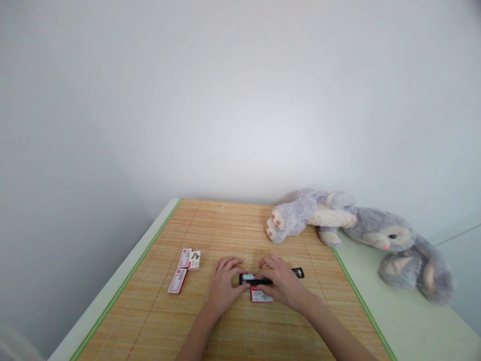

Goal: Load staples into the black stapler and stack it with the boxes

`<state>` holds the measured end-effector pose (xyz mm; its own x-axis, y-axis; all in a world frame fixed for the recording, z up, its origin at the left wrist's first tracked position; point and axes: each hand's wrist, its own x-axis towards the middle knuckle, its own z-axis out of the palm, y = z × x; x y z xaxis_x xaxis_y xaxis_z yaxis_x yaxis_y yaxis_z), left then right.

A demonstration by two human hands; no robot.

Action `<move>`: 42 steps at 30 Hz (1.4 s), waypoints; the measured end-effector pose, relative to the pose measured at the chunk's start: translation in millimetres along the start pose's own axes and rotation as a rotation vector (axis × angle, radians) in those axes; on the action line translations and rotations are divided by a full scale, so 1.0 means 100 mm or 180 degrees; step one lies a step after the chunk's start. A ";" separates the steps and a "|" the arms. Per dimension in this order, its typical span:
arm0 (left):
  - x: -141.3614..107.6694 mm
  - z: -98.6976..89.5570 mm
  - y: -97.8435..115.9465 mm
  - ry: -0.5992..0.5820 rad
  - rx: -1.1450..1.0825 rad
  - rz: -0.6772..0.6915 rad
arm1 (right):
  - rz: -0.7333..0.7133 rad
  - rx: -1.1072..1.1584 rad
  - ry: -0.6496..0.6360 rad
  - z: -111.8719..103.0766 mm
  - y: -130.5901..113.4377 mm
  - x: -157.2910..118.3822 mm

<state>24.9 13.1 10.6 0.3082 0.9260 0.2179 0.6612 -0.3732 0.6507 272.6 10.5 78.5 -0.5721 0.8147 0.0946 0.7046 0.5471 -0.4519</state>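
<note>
A black stapler (246, 277) lies lengthwise across the mat, opened out, with a silvery strip along its left part and its other end (298, 273) showing past my right hand. My left hand (224, 282) pinches its left tip between thumb and fingers. Over its middle, my right hand (282, 281) has thumb and index finger closed around the body, hiding that stretch. Whether small staples are in the right fingers cannot be made out. Just below the stapler sits a red and white staple box (262, 296), partly covered by the right hand.
Further left are two flat red and white boxes (178, 281) and a small white box (194, 259) with a dark picture. A grey plush rabbit (387, 231) lies along the back right. The bamboo mat (221, 225) has green edging, and a wall stands behind.
</note>
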 end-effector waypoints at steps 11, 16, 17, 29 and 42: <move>0.00 -0.01 0.00 -0.0008 0.0008 0.0029 | 0.1212 0.0933 -0.0348 -0.61 0.73 -0.56; 0.00 0.00 0.00 -0.0002 0.0007 0.0047 | 0.1017 0.1737 -0.0066 -0.47 0.48 -0.30; -0.01 0.00 0.00 -0.0005 0.0011 0.0049 | 0.0935 0.1730 -0.0024 -0.43 0.40 -0.23; 0.00 -0.01 0.03 -0.0058 -0.0010 0.0033 | 0.0362 0.0432 -0.0183 -0.01 -0.10 0.32; -0.38 -0.03 0.47 -0.0351 -0.0186 0.0315 | 0.0650 0.0433 0.0236 0.04 0.15 0.15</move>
<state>42.4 -39.1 34.9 0.4454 0.8718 0.2040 0.5839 -0.4555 0.6720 273.1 29.8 69.1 -0.3878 0.9203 0.0516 0.7365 0.3431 -0.5830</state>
